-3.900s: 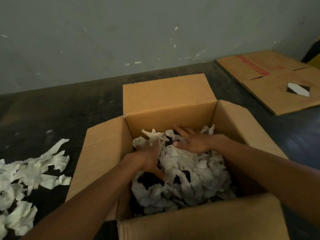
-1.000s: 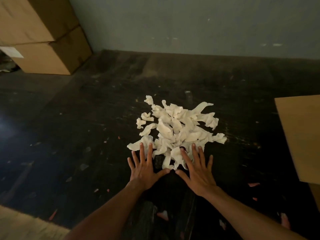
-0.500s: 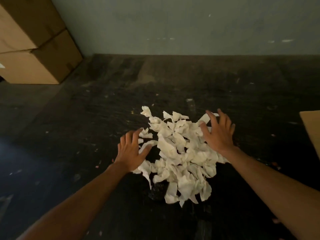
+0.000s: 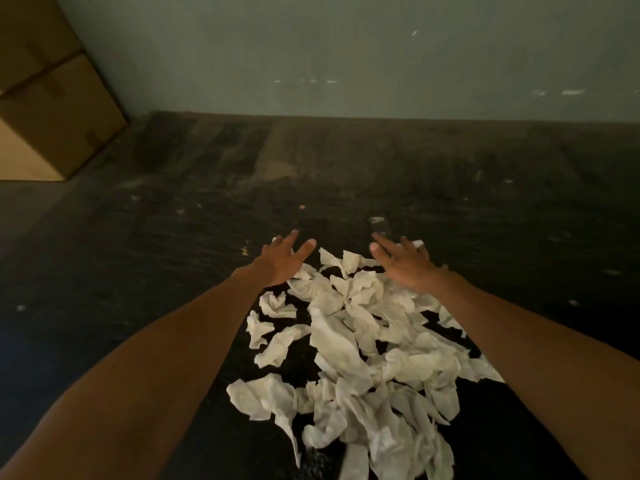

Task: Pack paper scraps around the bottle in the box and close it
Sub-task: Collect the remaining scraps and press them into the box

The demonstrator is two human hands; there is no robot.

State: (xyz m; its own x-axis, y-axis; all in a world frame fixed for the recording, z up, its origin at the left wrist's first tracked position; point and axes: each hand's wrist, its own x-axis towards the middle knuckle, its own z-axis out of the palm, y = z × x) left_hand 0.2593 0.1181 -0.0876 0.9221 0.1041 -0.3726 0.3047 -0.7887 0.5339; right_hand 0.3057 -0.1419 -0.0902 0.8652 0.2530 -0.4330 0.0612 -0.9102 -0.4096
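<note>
Crumpled white paper scraps [image 4: 360, 344] heaped on dark, scuffed floor [image 4: 173, 237]. Left hand [image 4: 282, 259] and right hand [image 4: 407, 266] flat, fingers spread wide, at pile's far edge, holding nothing.

The paper scraps [image 4: 360, 344] run off the bottom edge; the stacked cardboard boxes [image 4: 52, 109] are cut by the left edge.

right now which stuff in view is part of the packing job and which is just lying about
Part of the job:
- paper scraps, heaped on the dark floor
- left hand and right hand, open at the heap's far edge

Just lying about:
- stacked cardboard boxes, far left by the wall
</note>
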